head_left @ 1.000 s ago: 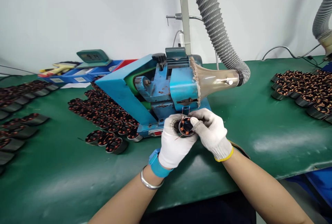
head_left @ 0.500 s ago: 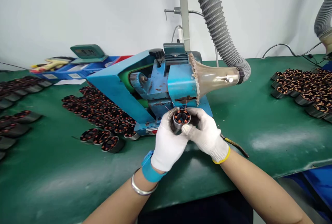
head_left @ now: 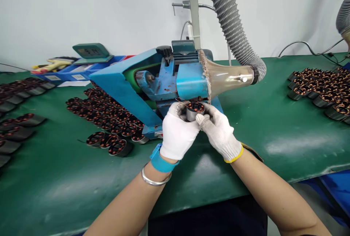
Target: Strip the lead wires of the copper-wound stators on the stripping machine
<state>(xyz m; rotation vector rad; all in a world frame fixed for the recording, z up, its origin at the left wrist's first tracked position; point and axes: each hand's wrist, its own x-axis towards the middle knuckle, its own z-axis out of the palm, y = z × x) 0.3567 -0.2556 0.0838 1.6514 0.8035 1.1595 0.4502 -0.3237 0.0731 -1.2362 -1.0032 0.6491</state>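
Left hand (head_left: 179, 134) and right hand (head_left: 218, 130) closed round wire-wound ring (head_left: 195, 114), open end up, at blue machine's (head_left: 192, 84) front; contact unclear. Positioning step, I judge; any shift calls for steady two-handed grip.

The table (head_left: 246, 119) is deep green, the wall (head_left: 95, 10) behind it white. The machine (head_left: 193, 81) is bright blue with rusty brown patches; its funnel (head_left: 228, 79) is a see-through smoky tan, and the hose (head_left: 226, 13) is ribbed grey. The held ring (head_left: 195, 113) is metallic grey outside, black and copper-orange inside. Both gloves (head_left: 177, 135) are white, the right one with a yellow cuff edge. The wristband (head_left: 162, 161) is turquoise, the bangle (head_left: 155, 179) silver.
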